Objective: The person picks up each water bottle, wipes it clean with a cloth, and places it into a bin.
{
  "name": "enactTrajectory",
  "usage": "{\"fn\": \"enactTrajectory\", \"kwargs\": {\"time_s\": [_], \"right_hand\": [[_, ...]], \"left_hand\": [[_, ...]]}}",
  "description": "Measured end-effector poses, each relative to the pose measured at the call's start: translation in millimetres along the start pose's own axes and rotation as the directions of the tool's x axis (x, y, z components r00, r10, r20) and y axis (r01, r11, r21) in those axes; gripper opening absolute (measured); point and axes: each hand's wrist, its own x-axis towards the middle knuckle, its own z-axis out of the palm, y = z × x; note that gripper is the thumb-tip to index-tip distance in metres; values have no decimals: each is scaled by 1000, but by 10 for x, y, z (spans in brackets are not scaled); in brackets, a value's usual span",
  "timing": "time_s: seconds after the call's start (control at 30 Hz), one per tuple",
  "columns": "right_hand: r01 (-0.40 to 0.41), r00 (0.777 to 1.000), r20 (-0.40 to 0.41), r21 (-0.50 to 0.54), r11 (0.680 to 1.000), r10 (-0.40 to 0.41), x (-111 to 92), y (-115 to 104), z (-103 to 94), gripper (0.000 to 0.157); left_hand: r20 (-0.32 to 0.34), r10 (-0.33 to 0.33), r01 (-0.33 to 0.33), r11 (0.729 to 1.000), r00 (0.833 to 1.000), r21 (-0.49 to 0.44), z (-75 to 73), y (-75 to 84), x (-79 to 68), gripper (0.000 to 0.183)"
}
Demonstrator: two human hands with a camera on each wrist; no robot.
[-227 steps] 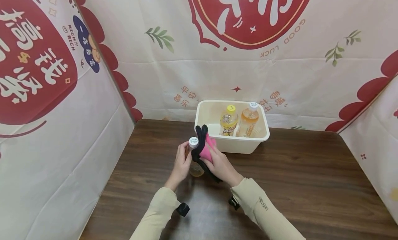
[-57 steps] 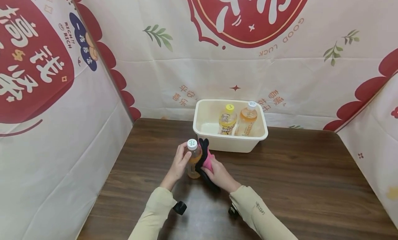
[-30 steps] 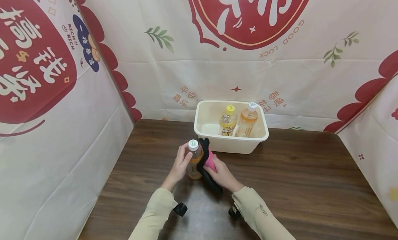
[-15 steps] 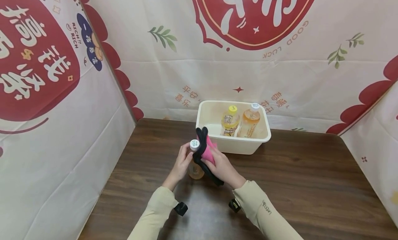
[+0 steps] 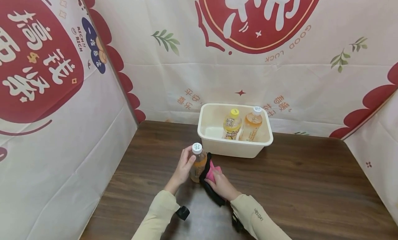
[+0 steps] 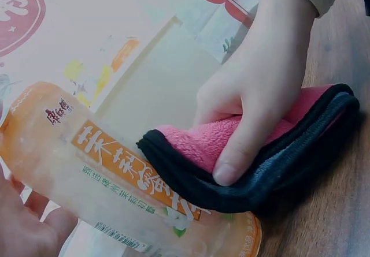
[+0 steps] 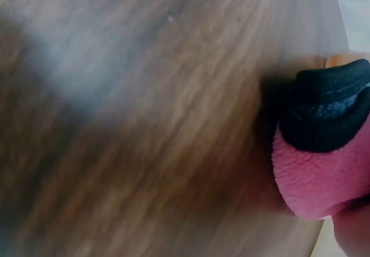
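Observation:
A clear bottle of orange-tinted drink (image 5: 199, 165) with a white cap stands upright on the table, an orange-and-white label facing the left wrist view. My left hand (image 5: 182, 167) holds it around its upper left side. On its other side, my right hand (image 5: 223, 185) grips a folded pink cloth with black edging (image 6: 193, 144), thumb on top and fingers tucked behind. The cloth lies against the lower part of the bottle, covering some of the label. In the right wrist view the cloth's folded end (image 7: 315, 170) shows at the right edge.
A cream plastic bin (image 5: 228, 148) stands behind the bottle, near the back wall. Inside it are a yellow-capped bottle (image 5: 232, 126) and a white-capped bottle (image 5: 251, 126). Printed fabric hangs behind and along the sides of the dark wooden table (image 5: 304, 184).
My right hand has drawn the cloth down the bottle's side toward me, after rubbing up and down earlier. The bottle stays upright in my left hand. The head view has shifted slightly.

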Motion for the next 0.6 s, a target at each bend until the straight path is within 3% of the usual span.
{"fn": "enactTrajectory", "kwargs": {"time_s": [0.17,0.27,0.33,0.5,0.6], "right_hand": [[-7,999,35,12,1000,6,15,35,-34,29],[2,999,38,11,1000,-2,19,50,-69,43],[13,999,31,7,1000,-13,16,33,-104,40],[66,997,-49,44,997,-64,58,-199,-316,22],[129,983,-138,68,989,-118,161,-419,-545,29]], "left_hand": [[15,-12,12,1000,1000,-7,-1,159,7,33],[23,-13,13,1000,1000,4,-6,286,0,33],[18,-15,15,1000,1000,24,-8,337,-14,33],[-8,-1,2,999,1000,46,-8,355,-49,32],[-11,19,-19,999,1000,42,-6,338,-50,32]]}}
